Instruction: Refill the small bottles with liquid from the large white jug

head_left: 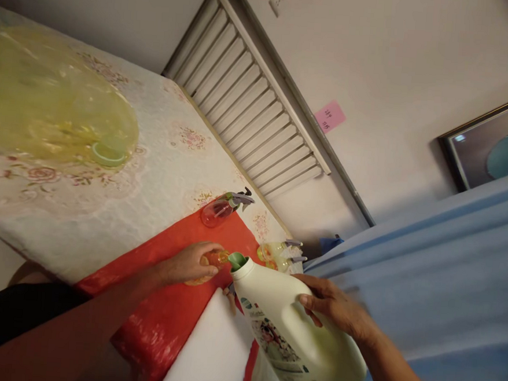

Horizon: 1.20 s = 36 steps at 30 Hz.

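My left hand [190, 262] is closed around a small clear bottle [218, 259] that looks orange over the red sheet. The bottle lies tilted, its neck pointing toward a green pouring spout [237, 262]. That spout sits in the mouth of a large pale detergent jug [280, 320], which is tipped toward the bottle. My right hand [331, 303] grips the jug by its handle. Spout and bottle neck meet or nearly meet; whether liquid flows, I cannot tell. Just beyond my left hand, a spray bottle [218, 212] with reddish contents rests on the red plastic sheet [157, 329].
More spray bottles [279, 255] stand near the table's far edge. A white block [208, 350] lies beside the red sheet. On the flowered tablecloth [152, 148] sits a yellow plastic bag [60, 96]. Behind are a radiator [252, 97] and a blue curtain [448, 274].
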### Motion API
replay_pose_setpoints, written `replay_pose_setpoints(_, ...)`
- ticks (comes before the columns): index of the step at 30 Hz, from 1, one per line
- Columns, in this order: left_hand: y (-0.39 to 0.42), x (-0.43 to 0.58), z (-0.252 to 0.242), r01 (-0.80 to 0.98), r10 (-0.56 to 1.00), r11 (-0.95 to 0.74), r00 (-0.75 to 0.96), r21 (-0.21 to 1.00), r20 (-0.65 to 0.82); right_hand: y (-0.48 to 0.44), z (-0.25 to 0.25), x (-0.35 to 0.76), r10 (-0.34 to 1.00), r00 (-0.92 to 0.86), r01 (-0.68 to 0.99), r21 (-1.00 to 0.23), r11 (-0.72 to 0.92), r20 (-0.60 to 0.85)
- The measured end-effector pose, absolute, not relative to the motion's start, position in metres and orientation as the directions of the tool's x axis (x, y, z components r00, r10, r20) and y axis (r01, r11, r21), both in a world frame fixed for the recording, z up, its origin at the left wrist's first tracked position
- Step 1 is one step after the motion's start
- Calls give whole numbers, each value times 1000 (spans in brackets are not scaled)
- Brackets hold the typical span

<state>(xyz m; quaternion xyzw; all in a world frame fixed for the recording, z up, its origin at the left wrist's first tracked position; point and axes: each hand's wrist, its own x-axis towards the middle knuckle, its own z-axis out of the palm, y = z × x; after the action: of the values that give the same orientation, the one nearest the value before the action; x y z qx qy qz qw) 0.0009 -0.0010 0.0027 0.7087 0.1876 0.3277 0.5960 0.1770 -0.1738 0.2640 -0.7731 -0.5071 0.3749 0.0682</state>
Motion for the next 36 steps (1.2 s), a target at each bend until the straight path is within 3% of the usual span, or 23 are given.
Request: replay_pose_setpoints(36, -1, 1, 4, -142, 655, -217, 713, 966, 252, -172, 267, 173, 834, 220, 743, -467, -480, -507)
